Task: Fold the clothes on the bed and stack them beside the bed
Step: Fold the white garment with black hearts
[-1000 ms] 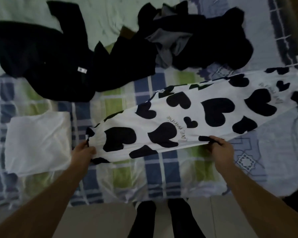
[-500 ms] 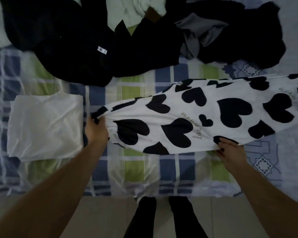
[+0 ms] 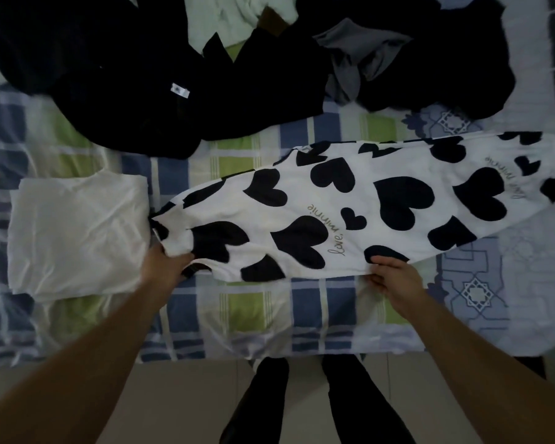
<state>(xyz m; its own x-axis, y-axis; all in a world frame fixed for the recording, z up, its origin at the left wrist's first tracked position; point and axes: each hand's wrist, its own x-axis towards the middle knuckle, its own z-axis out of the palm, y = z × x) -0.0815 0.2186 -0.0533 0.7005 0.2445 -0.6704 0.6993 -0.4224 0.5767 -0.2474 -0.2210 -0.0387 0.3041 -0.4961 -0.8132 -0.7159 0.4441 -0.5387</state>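
The heart-print garment (image 3: pixel 350 206) was laid flat on the bed (image 3: pixel 253 318), its long axis running from left to upper right, directly ahead of both hands. Its left end was gripped by the left hand (image 3: pixel 165 264), and its near edge was pinched at mid-length by the right hand (image 3: pixel 394 277). The far right end lay well beyond either hand, so a lengthwise fold was judged likely.

bed (image 3: pixel 305 315): plaid sheet | floor (image 3: pixel 180 408): pale, possibly tiled | light: dim

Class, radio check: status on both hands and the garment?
Left hand grips heart-print garment end. Right hand pinches near edge. Folded white cloth lies beside it.
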